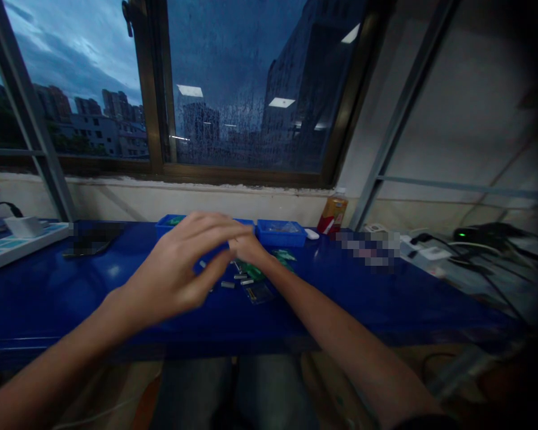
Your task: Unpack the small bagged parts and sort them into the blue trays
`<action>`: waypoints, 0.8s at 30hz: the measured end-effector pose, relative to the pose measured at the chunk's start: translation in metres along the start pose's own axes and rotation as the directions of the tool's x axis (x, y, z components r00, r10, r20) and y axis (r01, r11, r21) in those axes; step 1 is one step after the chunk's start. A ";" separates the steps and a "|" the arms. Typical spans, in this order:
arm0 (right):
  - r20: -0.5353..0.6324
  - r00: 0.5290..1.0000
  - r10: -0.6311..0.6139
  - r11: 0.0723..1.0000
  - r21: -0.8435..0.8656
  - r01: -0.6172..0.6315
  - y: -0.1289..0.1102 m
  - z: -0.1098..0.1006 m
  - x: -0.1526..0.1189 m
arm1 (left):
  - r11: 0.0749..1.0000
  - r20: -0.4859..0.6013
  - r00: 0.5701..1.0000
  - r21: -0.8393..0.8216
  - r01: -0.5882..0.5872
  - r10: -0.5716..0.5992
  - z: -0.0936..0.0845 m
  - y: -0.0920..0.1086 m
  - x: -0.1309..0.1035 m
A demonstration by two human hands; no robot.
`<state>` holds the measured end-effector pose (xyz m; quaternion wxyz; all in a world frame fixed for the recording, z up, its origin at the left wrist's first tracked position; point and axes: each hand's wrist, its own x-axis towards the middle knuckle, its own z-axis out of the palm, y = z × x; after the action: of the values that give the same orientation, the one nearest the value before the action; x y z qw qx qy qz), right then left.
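Observation:
My left hand point(183, 257) is raised above the near part of the blue table point(112, 272). Its fingers stretch to the right, the thumb stands apart below them, and nothing shows between. Behind its fingertips is my right hand point(245, 246), mostly covered, so its fingers and anything in them are hidden. Below the hands lie several small silvery metal pieces point(228, 285), green pieces point(253, 273) that look like small circuit boards or packets, and a flat clear packet point(259, 293).
Blue bins stand along the back, one at the right point(280, 233) and one at the left point(168, 223). A drink carton or bottle point(333, 214) is beside the wall. A white power strip point(22, 242) lies left; cables and chargers point(434, 254) crowd the right.

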<state>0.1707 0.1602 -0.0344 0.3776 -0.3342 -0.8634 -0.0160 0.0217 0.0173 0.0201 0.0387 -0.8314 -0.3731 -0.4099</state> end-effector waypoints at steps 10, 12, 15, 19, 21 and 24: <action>0.020 0.990 0.141 0.980 0.138 -0.142 -0.003 -0.005 0.005 | 0.988 0.097 0.995 0.151 -0.044 0.029 0.060 -0.121 0.041; 0.005 0.992 0.127 0.982 0.143 -0.126 -0.002 -0.005 0.003 | 0.982 0.111 0.994 0.184 -0.039 0.018 0.055 -0.115 0.041; -0.029 0.997 0.071 0.991 0.118 -0.067 0.000 -0.005 0.000 | 0.986 0.109 0.993 0.169 0.017 -0.036 0.053 -0.109 0.041; -0.028 0.999 -0.019 0.998 0.064 0.020 0.000 -0.005 -0.001 | 0.991 0.114 0.985 0.044 0.124 -0.128 0.060 -0.110 0.033; -0.017 0.999 -0.036 0.998 0.042 0.037 -0.001 -0.005 -0.001 | 0.987 0.108 0.981 -0.010 0.161 -0.158 0.063 -0.110 0.028; -0.003 1.000 -0.016 0.999 0.033 0.016 -0.001 -0.004 0.001 | 0.984 0.047 0.986 -0.065 0.164 -0.162 0.066 -0.110 0.022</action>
<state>0.1720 0.1586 -0.0312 0.3842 -0.3209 -0.8657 -0.0053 0.0017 0.1333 -0.0346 -0.0313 -0.8073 -0.4263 -0.4069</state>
